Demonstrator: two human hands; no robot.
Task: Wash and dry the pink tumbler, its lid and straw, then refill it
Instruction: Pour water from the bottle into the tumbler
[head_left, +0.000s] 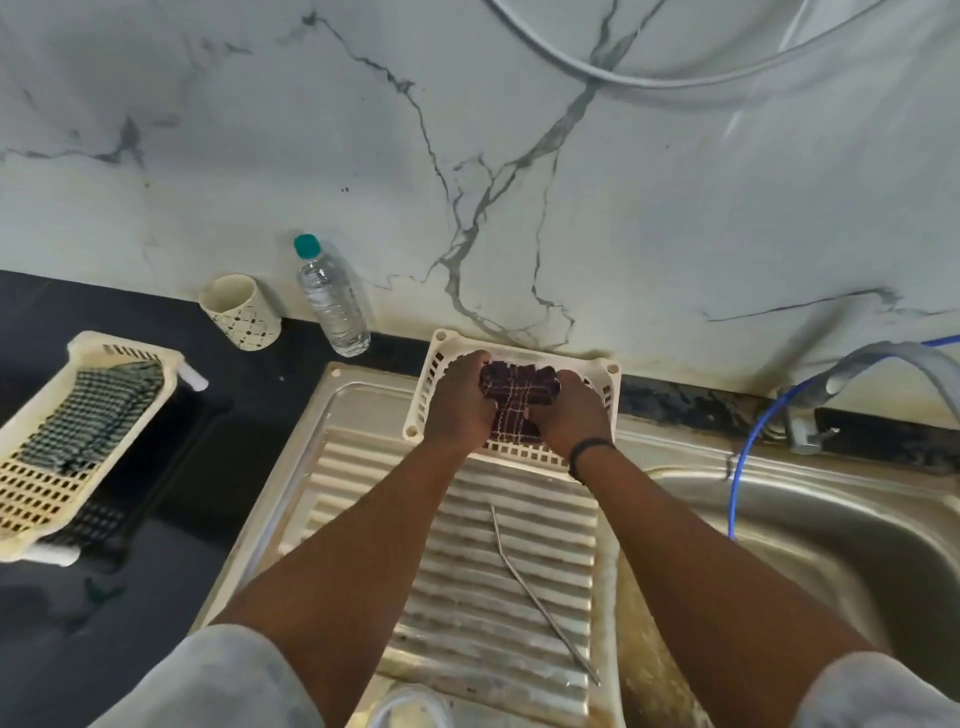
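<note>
Cloth (519, 388) is gripped by left hand (460, 402) and right hand (571, 413) over basket (431, 384) | risk: straw (540, 592) may be knocked from drainboard (363, 467) into sink (810, 525).

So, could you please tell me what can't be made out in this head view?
- Pink tumbler: not visible anywhere.
- Clear round object, perhaps the lid: cut off by the bottom edge.
- Dark checked cloth: mostly covered by the left hand and right hand; anything inside is hidden.
- Faucet: blurred, cut off at right.
</note>
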